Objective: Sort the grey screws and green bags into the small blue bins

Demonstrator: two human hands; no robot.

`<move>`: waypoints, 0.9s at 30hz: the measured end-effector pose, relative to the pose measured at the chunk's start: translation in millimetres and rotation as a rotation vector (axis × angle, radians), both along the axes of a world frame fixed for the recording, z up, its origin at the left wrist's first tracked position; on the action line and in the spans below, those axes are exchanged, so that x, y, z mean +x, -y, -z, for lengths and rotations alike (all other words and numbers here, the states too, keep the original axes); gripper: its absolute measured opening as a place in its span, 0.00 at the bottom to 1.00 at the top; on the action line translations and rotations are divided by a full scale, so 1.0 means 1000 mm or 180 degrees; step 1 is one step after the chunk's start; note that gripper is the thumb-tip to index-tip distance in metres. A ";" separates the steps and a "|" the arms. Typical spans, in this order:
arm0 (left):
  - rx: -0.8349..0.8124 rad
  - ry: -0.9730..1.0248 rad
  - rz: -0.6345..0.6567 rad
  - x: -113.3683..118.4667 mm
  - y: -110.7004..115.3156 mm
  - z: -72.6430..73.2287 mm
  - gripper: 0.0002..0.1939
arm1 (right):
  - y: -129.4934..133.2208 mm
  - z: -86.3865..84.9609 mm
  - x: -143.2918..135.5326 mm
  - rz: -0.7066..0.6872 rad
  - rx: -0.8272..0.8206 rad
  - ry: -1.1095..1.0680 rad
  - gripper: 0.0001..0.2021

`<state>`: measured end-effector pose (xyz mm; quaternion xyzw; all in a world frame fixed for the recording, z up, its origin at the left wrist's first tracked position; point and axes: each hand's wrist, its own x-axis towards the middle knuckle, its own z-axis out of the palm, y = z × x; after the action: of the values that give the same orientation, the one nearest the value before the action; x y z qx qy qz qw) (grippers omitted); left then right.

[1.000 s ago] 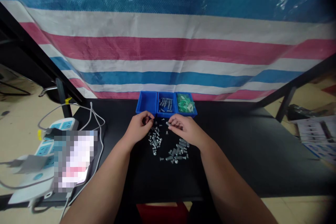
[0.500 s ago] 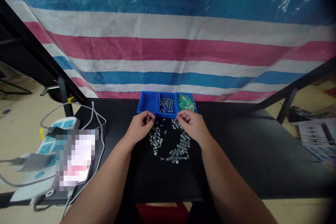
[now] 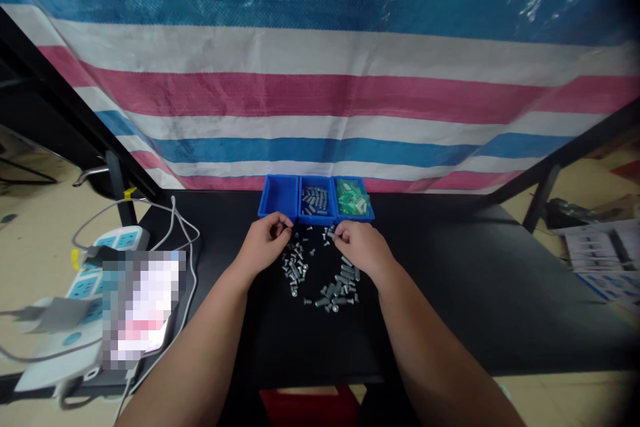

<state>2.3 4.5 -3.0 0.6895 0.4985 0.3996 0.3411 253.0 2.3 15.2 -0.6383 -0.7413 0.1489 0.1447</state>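
Both hands hover over loose screws (image 3: 320,273); right hand (image 3: 361,247) apparently drew back.

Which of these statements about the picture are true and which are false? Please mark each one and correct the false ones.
1. Loose metal screws lie on the black table between the two hands. True.
2. The left hand rests inside the green-filled bin. False: it is on the table in front of the empty blue bin, fingers curled together.
3. The middle blue bin holds grey metal parts. True.
4. The right hand holds a white cable. False: its fingertips pinch at small screws near the bins; the white cable lies far to the left.
5. The bins stand at the near edge of the table. False: they stand at the far edge, by the striped tarpaulin.
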 end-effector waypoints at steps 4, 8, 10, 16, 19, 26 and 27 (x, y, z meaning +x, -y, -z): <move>0.0017 -0.0006 0.0020 0.000 -0.001 0.000 0.07 | 0.001 -0.004 -0.004 -0.0399 0.0104 -0.0992 0.05; 0.0063 -0.0056 0.0004 0.000 -0.002 0.000 0.07 | 0.003 -0.001 -0.007 -0.0693 -0.0261 -0.1970 0.05; 0.0065 -0.0071 0.0007 0.000 -0.001 -0.001 0.07 | 0.003 0.001 -0.005 -0.0896 -0.0525 -0.2100 0.05; 0.0066 -0.0050 0.0021 0.000 0.000 -0.002 0.07 | -0.004 0.011 -0.008 -0.0652 -0.0893 -0.2785 0.07; 0.0069 -0.0036 0.0016 0.000 0.000 -0.002 0.07 | -0.008 0.012 -0.014 -0.0128 -0.0416 -0.3439 0.20; 0.0007 -0.0042 0.0018 0.000 -0.001 -0.002 0.06 | -0.004 -0.007 0.012 -0.0160 -0.0399 -0.2060 0.06; 0.0004 -0.0050 0.0021 0.000 -0.001 -0.002 0.06 | -0.003 -0.010 0.019 -0.0253 -0.0504 -0.1640 0.04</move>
<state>2.5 5.3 -1.5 0.6945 0.4987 0.3933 0.3381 272.3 5.5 25.5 -0.5592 -0.6905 0.3694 0.2722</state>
